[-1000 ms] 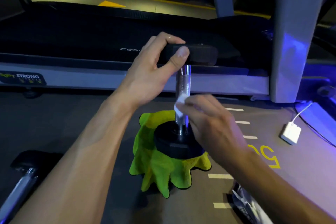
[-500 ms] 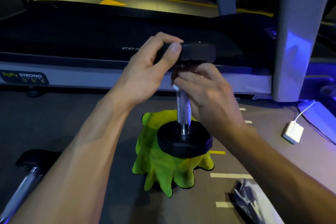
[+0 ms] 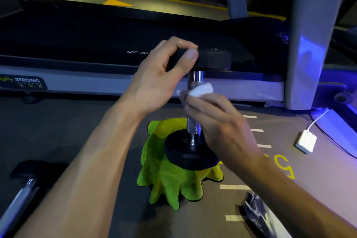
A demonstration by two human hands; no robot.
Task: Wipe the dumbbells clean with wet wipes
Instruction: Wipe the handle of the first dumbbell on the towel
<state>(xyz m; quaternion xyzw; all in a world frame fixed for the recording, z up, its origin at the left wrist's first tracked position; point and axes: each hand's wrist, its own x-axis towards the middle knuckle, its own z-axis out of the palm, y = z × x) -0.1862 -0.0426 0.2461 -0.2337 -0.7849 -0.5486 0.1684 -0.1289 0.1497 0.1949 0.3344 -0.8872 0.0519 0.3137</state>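
Wipe [image 3: 201,90] and right hand [image 3: 218,121] have slid back down from under the top head to mid-shaft of the upright dumbbell [image 3: 194,106] on the green cloth [image 3: 170,179], my left hand [image 3: 160,79] clamping the top, so I judge handle-scrubbing ongoing.

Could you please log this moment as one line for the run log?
left hand: steadies upright dumbbell by top head | right hand: wipe on handle | base: on green cloth | second dumbbell: untouched

Treadmill [image 3: 116,48] close behind dumbbell [image 3: 195,127]
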